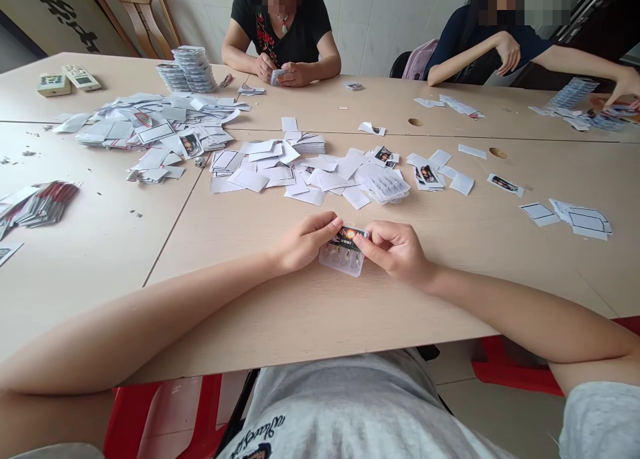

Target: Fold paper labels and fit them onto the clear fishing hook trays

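Observation:
Between my two hands, close to the table's near edge, is a clear plastic compartment box (343, 260) with small metallic pieces inside. A dark printed card (349, 236) with an orange burst lies along its upper part. My left hand (311, 240) grips the box's left side, thumb on top. My right hand (395, 251) is closed at the right edge, its thumb pressing on the card. Just beyond my hands lie a clear plastic box (387, 184) and a spread of white cards (300, 169).
Across the table (240, 326), one person (283, 39) handles a small box; another (480, 46) reaches toward boxes at right. Left are a big card heap (160, 122), stacked clear boxes (194, 69) and reddish packets (47, 202). More cards (583, 218) lie at right.

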Motion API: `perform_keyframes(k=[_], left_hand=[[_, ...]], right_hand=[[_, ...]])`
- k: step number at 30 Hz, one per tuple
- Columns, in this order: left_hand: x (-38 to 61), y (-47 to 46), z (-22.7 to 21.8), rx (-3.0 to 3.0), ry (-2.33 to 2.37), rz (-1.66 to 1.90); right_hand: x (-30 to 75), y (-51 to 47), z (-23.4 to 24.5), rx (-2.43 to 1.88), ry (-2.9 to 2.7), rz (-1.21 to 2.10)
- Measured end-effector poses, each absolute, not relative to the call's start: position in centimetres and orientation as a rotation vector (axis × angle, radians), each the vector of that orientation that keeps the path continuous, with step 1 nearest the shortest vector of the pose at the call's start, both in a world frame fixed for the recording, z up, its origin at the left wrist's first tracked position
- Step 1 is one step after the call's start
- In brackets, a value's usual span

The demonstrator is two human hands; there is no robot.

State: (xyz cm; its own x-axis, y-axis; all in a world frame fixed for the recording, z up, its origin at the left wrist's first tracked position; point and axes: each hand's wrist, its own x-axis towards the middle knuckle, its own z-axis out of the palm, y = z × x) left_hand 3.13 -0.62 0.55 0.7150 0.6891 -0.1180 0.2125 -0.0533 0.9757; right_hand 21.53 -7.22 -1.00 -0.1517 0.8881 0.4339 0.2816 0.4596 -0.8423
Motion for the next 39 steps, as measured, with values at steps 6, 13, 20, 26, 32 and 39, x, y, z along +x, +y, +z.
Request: perform_keyframes(k=[6, 13, 20, 26, 32, 39], left_hand=[[2.4, 0.4, 1.0, 1.568, 0.6, 0.363], [2.3, 0.4, 1.0, 1.966, 0.74, 0.387], [2.3, 0.4, 0.8, 2.006, 0.711, 0.375], [2.3, 0.3, 1.1, 1.932, 0.708, 0.391], [2.4, 0.4, 1.3, 1.543, 0.64, 0.339], [2.2, 0.4, 1.2, 1.465, 0.609, 0.355]], right_hand=[[22.0, -7.1, -0.9, -1.022, -1.59, 0.834], [22.1, -6.7, -1.2, -1.137, -1.398, 1.179], [21.6, -6.4, -0.8, -1.252, -1.631, 1.235], [22.5, -6.0, -0.7, -1.118, -1.578, 1.543], [23.5, -5.5, -0.5, -1.021, -1.639, 1.642], [23.1, -5.4, 0.5, -1.109, -1.573, 1.604]])
